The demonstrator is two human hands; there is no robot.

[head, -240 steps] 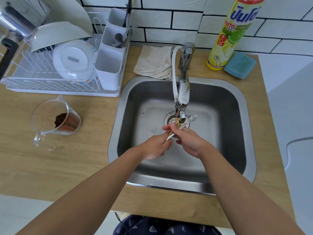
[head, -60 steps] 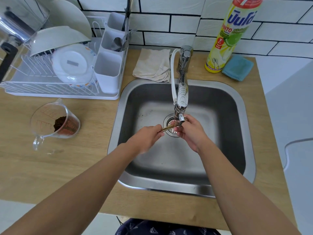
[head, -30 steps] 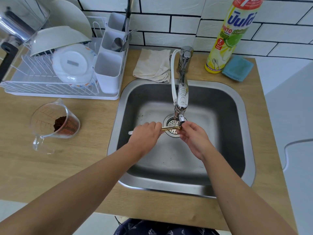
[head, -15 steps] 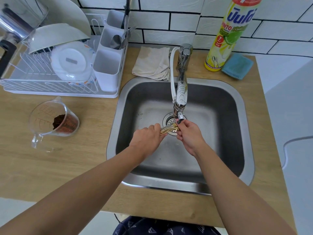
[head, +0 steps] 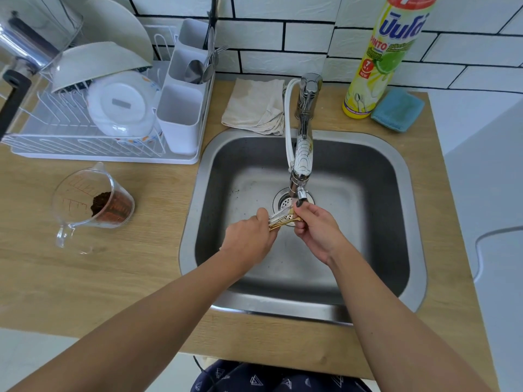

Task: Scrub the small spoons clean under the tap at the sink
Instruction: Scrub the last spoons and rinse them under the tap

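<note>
A bunch of small spoons (head: 283,219), gold and silver, lies between both hands just under the tap spout (head: 301,176), over the drain (head: 283,202) of the steel sink (head: 198,193). My left hand (head: 249,239) is closed round the handle ends. My right hand (head: 317,227) pinches the bowl ends with thumb and fingers. Most of each spoon is hidden inside the hands. I cannot tell whether water is running.
A white dish rack (head: 93,154) with bowls and a cutlery holder (head: 181,120) stands back left. A glass measuring jug (head: 93,202) with brown grounds sits left of the sink. A folded cloth (head: 254,106), a yellow detergent bottle (head: 379,60) and a blue sponge (head: 397,110) line the back.
Both hands have stayed under the spout, shifting slightly along the spoons. The right hand's fingers have worked over the bowl ends while the left keeps its grip on the handles.
</note>
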